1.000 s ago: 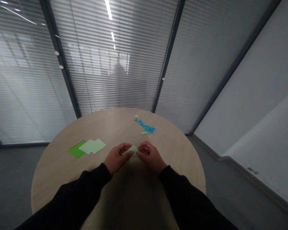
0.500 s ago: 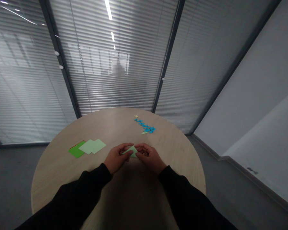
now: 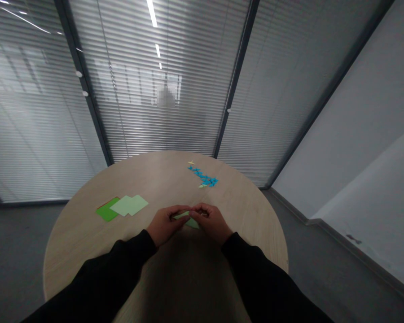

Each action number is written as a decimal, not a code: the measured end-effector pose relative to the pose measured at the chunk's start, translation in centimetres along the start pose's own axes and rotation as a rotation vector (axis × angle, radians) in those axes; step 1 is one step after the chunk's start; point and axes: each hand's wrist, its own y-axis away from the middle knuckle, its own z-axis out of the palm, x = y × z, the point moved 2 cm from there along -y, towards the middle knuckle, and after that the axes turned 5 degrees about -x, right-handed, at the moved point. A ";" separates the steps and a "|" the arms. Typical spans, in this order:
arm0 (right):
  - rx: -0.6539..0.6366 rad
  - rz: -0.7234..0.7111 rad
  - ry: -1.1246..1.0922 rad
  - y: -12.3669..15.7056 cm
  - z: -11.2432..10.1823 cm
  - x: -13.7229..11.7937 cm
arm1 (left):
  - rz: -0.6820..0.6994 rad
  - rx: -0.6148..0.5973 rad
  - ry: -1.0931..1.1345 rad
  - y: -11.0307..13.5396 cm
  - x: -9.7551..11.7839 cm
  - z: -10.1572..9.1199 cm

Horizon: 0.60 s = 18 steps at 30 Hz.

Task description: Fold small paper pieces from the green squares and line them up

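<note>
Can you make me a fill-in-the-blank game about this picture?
1. The left hand and right hand hold a small paper coloured light ____.
2. Most of the tiny shapes beyond the hands are coloured ____.
3. The flat sheets lie nearer the person's ____ hand.
4. The sleeves are coloured ____.

Missing words: green; blue; left; black.

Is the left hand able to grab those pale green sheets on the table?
Probably yes: the pale green sheets lie nearby, to the left of the left hand, with nothing standing between. But that hand is holding the small green paper, so it would likely have to let go first.
</note>
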 end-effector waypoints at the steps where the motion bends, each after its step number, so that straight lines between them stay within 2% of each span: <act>1: 0.004 0.000 -0.002 0.0 0.0 0.0 | -0.014 -0.003 0.014 0.0 -0.1 0.0; 9: 0.092 0.036 -0.112 -0.1 -0.4 0.0 | -0.090 0.125 0.260 -0.4 -0.8 -0.4; 18: 0.084 0.029 -0.106 0.0 -0.3 -0.1 | -0.150 0.238 0.410 -0.2 -0.4 -0.5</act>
